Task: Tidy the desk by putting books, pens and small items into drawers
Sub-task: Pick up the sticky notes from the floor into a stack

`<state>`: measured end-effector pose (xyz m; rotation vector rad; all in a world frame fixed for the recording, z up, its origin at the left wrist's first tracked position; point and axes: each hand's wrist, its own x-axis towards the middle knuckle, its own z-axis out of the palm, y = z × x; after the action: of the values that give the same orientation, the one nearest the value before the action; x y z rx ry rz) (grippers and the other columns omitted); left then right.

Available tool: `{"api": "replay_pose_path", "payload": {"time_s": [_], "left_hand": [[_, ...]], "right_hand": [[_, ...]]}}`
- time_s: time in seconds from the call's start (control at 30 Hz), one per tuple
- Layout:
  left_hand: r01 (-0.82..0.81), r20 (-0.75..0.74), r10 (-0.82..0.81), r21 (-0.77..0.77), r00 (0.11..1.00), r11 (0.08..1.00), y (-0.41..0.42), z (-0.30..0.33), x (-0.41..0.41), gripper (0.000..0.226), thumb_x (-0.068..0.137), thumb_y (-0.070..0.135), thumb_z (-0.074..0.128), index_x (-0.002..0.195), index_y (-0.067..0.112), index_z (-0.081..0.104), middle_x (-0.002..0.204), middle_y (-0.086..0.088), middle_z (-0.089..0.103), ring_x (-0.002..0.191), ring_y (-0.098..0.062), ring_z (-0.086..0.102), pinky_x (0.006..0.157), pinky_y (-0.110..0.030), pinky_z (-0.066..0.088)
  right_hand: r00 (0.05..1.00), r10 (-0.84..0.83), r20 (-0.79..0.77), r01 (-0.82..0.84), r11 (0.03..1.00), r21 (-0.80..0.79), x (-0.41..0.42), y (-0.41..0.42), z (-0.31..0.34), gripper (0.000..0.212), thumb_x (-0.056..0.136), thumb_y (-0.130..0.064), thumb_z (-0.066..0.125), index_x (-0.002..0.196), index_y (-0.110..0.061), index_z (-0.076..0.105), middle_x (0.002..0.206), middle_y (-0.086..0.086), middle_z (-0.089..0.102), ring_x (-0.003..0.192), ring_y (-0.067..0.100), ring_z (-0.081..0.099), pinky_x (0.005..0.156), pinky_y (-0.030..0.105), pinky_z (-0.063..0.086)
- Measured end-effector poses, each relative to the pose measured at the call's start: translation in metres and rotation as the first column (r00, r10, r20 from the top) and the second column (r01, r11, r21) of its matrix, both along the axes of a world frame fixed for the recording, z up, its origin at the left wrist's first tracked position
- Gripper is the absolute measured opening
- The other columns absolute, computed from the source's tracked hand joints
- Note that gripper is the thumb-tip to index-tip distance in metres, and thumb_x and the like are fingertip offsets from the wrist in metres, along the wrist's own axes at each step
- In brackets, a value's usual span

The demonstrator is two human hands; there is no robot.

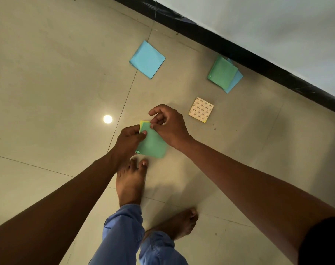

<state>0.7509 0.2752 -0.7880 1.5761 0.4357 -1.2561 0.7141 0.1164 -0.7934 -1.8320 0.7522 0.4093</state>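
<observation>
A small stack of sticky notes (152,144), green on top with a yellow sheet showing at its far edge, is held above the floor. My left hand (129,139) grips its left side with the thumb on top. My right hand (167,124) pinches its far right corner. On the tiled floor beyond lie a blue note pad (147,59), a green pad over a blue one (223,74), and a pad with a printed backing sheet (201,109).
The beige tiled floor (57,83) meets a black skirting strip (258,54) and a pale wall at the upper right. My bare feet (130,184) in blue trousers stand just below the held stack. A ceiling light reflects on the floor (107,119).
</observation>
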Motion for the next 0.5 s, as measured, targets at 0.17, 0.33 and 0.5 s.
{"api": "replay_pose_path", "payload": {"time_s": [0.17, 0.33, 0.5], "left_hand": [[-0.093, -0.075, 0.089, -0.046, 0.993, 0.995, 0.007, 0.000, -0.002, 0.030, 0.107, 0.019, 0.049, 0.127, 0.005, 0.068, 0.117, -0.016, 0.073, 0.093, -0.025, 0.070, 0.074, -0.030, 0.056], [-0.169, -0.094, 0.168, -0.001, 0.981, 0.986, 0.012, -0.003, 0.002, 0.029, 0.108, 0.019, 0.050, 0.130, 0.010, 0.066, 0.127, -0.016, 0.070, 0.112, -0.032, 0.069, 0.079, -0.037, 0.064], [-0.195, -0.086, 0.195, 0.009, 0.977, 0.981, 0.024, -0.004, 0.011, 0.027, 0.107, 0.021, 0.052, 0.128, 0.012, 0.065, 0.120, -0.010, 0.064, 0.109, -0.033, 0.067, 0.078, -0.041, 0.065]], "right_hand": [[0.997, 0.063, -0.052, -0.057, 0.992, 0.110, -0.002, -0.013, -0.001, 0.028, 0.080, 0.000, 0.075, 0.097, -0.022, 0.072, 0.078, -0.004, 0.073, 0.073, 0.006, 0.066, 0.078, 0.031, 0.055], [0.974, 0.190, -0.120, -0.164, 0.966, 0.199, 0.002, -0.040, 0.003, 0.027, 0.081, 0.003, 0.077, 0.096, -0.020, 0.072, 0.082, 0.002, 0.074, 0.072, 0.008, 0.065, 0.073, 0.028, 0.052], [0.932, 0.296, -0.208, -0.277, 0.954, 0.117, 0.007, -0.063, -0.002, 0.026, 0.080, 0.002, 0.078, 0.092, -0.020, 0.071, 0.079, -0.002, 0.072, 0.072, 0.008, 0.064, 0.072, 0.030, 0.051]]}}
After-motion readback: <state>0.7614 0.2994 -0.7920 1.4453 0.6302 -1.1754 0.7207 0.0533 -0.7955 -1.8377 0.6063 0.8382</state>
